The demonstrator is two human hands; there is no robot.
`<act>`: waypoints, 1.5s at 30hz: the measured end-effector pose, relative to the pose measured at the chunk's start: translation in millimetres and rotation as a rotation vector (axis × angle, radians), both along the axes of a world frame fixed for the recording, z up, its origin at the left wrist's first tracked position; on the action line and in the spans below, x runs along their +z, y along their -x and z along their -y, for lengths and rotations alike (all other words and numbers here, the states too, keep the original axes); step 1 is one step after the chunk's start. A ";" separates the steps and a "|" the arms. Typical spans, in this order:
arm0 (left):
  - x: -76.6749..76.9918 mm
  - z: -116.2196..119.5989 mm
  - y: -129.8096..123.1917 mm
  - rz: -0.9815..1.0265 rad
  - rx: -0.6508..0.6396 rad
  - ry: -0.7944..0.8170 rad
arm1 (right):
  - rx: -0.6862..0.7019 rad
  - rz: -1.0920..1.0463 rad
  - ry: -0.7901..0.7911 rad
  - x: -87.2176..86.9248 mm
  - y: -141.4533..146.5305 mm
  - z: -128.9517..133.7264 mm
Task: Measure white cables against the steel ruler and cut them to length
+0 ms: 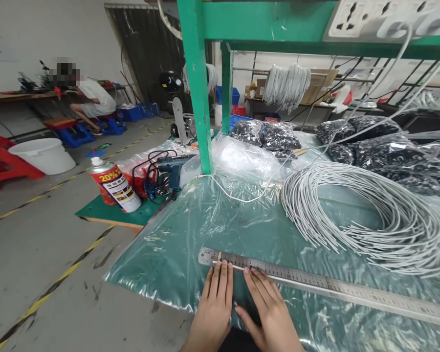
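A long steel ruler (326, 283) lies on the plastic-covered green table (161, 259), running from the middle toward the right edge. My left hand (214, 303) lies flat near the ruler's left end, its fingertips on a thin white cable (238, 267) along the ruler's near edge. Just to the right, my right hand (267, 305) rests with fingers stretched and thumb apart, fingertips at the same edge. Neither hand is wrapped round anything. A large coil of grey-white cables (308, 210) sits beyond the ruler on the right.
A green post (198, 98) rises from the table. Spray can (116, 186) and power tool (172, 171) are at the back left. Bags of black parts (385, 151) lie behind the coil. A power strip (366, 19) hangs above. A seated person (95, 98) is far left.
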State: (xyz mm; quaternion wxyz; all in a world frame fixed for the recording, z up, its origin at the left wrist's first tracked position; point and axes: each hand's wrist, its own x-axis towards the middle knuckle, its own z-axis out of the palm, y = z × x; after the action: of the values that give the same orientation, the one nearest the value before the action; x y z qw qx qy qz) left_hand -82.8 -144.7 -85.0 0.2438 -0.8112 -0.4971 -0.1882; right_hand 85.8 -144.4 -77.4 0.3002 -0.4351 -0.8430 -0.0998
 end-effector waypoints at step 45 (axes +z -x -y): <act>-4.7 2.1 -2.2 -0.065 0.086 -0.044 | 0.034 -0.086 0.011 -3.4 -0.4 -6.6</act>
State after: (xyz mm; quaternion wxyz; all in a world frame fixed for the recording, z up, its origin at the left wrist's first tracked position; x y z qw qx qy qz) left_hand -80.6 -146.8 -89.7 0.2856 -0.7892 -0.5190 -0.1620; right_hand 86.2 -137.7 -80.8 0.3353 -0.4264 -0.8371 -0.0711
